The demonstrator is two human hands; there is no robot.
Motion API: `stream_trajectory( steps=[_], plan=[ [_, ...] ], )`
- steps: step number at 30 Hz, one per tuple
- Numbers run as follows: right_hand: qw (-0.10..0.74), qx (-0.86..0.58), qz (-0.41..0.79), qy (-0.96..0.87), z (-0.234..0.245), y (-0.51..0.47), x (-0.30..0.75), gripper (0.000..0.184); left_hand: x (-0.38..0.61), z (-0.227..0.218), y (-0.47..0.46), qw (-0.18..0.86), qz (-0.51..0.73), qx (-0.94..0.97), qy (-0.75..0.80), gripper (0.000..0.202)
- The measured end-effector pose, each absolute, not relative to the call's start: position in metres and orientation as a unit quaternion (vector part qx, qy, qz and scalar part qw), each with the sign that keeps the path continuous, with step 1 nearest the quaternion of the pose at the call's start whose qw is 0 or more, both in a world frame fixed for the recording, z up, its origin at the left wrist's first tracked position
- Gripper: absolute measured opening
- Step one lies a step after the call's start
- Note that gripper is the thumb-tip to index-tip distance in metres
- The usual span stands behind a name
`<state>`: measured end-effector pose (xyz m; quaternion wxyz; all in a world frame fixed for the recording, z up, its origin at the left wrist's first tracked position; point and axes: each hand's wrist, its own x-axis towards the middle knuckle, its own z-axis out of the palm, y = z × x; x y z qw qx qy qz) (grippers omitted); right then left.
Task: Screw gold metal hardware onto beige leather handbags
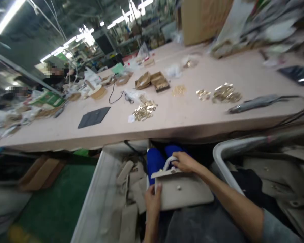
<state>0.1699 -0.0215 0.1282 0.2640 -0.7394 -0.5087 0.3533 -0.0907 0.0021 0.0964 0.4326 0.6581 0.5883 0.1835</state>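
Observation:
A light beige handbag (189, 194) rests on my lap, with a small round metal stud on its front panel. My left hand (152, 199) is closed on the bag's left edge, thumb on the front face. At the top, my right hand (184, 162) has its fingers curled at the bag's pale curved handle (167, 162). The back of the right hand hides part of the handle and top edge. Blue cloth (155, 163) covers my legs under the bag.
A white bin (90, 202) with beige pieces stands left; another white-rimmed bin (219, 158) with bag parts stands right. On the pink-covered table (182, 118) lie gold metal pieces (145, 110), a dark flat piece (94, 117), small cardboard boxes (160, 81) and a corded tool (254, 103).

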Motion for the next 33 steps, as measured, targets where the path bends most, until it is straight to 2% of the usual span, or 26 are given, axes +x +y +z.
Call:
stream_trajectory(
  steps=[1, 4, 6, 10, 15, 18, 22, 25, 31, 33],
  plan=[
    [0.263, -0.740, 0.338, -0.518, 0.116, -0.021, 0.164, 0.009, -0.093, 0.097, -0.002, 0.422, 0.186, 0.661, 0.592, 0.060],
    [0.278, -0.725, 0.334, -0.535, 0.096, -0.019, 0.153, 0.015, -0.093, 0.110, -0.011, 0.292, 0.257, 0.684, 0.617, 0.049],
    [0.280, -0.716, 0.339, -0.542, 0.093, -0.018, 0.153, 0.018, -0.087, 0.127, -0.013, 0.269, 0.291, 0.688, 0.608, 0.043],
    [0.264, -0.720, 0.318, -0.558, 0.094, -0.016, 0.154, 0.019, -0.064, 0.153, -0.008, 0.443, 0.295, 0.638, 0.556, 0.047],
    [0.269, -0.726, 0.284, -0.566, 0.084, -0.021, 0.151, 0.016, -0.029, 0.146, 0.000, 0.648, 0.243, 0.483, 0.536, 0.060],
    [0.258, -0.739, 0.268, -0.562, 0.080, -0.025, 0.150, 0.015, -0.017, 0.136, -0.001, 0.711, 0.227, 0.417, 0.518, 0.054],
    [0.241, -0.750, 0.264, -0.556, 0.076, -0.026, 0.152, 0.015, -0.012, 0.128, -0.006, 0.737, 0.237, 0.373, 0.510, 0.056],
    [0.236, -0.756, 0.264, -0.551, 0.073, -0.023, 0.152, 0.016, -0.008, 0.124, -0.013, 0.726, 0.244, 0.411, 0.493, 0.056],
    [0.211, -0.768, 0.255, -0.549, 0.059, -0.019, 0.151, 0.016, -0.005, 0.115, -0.026, 0.574, 0.244, 0.623, 0.472, 0.019],
    [0.213, -0.767, 0.251, -0.551, 0.056, -0.019, 0.151, 0.015, -0.007, 0.116, -0.027, 0.518, 0.238, 0.682, 0.460, 0.015]
  ],
)
